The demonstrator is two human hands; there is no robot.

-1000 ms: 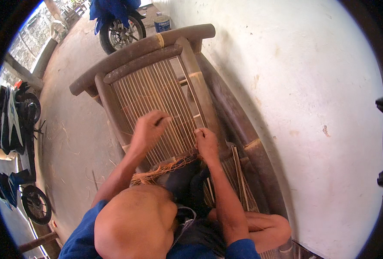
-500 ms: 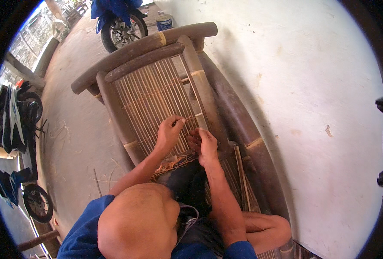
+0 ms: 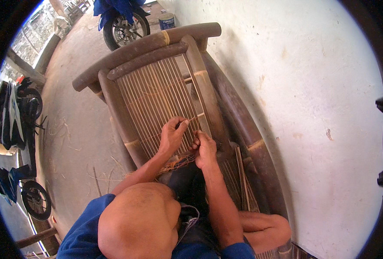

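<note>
Orange strand (image 3: 193,118) in left hand (image 3: 171,134)

Left hand (image 3: 172,134) moved right across slats (image 3: 145,99) (its blur gone), now just beside right hand (image 3: 205,149).

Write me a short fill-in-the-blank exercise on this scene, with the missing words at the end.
1. The right hand is nearer than the left hand to the large white ____.
2. The frame around the thin slats is coloured ____.
3. The loose strands at the slats' near end are coloured ____.
4. Above the wheel beyond the frame, the motorcycle shows ____ parts.

Missing words: wall; brown; orange; blue.
</note>
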